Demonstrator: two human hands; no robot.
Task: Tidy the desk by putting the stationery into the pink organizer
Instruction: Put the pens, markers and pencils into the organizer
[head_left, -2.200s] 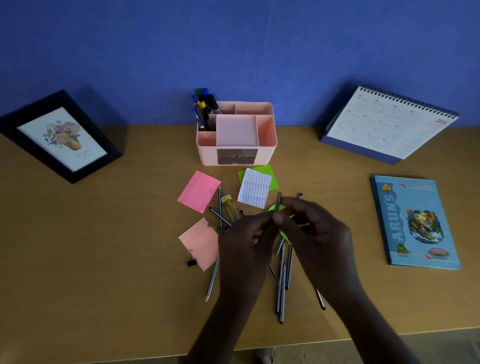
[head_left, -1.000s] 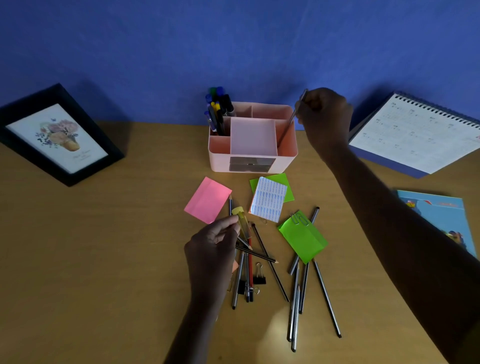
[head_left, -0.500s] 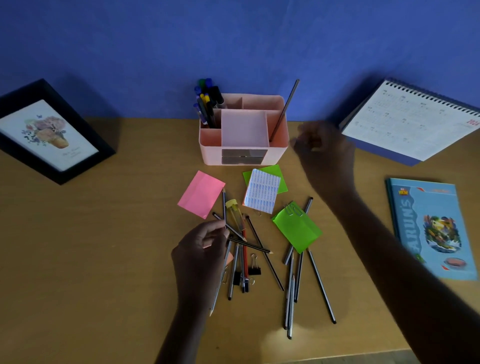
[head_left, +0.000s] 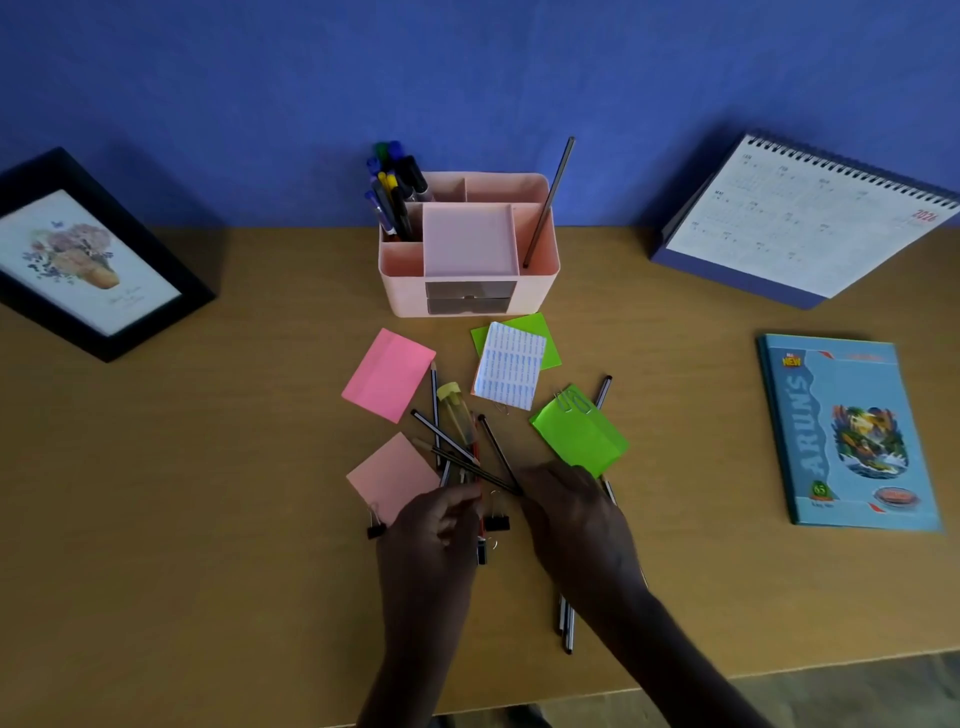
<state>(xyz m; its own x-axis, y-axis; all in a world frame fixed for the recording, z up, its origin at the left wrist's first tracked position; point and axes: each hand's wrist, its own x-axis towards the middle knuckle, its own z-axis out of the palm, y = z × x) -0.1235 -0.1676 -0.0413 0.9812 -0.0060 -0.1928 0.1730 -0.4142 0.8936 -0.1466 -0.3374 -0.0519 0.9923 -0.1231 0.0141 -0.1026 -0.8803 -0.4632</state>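
The pink organizer (head_left: 402, 291) is set at the far centre of the tabletop (head_left: 208, 519), with one pencil (head_left: 548, 202) leaned in its right compartment. The loose pencils (head_left: 444, 436) nearer are partly covered by the left hand (head_left: 431, 535) and right hand (head_left: 571, 519), fingers curled; whether either grips anything cannot be told.

Setting: a study desk (head_left: 208, 467) against a blue wall (head_left: 467, 67). Indicators: desk calendar (head_left: 800, 223), notebook (head_left: 847, 431), framed picture (head_left: 88, 260), pink organizer (head_left: 402, 288) holding pens (head_left: 395, 192)

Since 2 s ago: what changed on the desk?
The right hand carried one pencil to the pink organizer, left it leaning in the right compartment, and returned to the loose pencils. The left hand stayed at that pile. Pens, frame, calendar and notebook kept their places.
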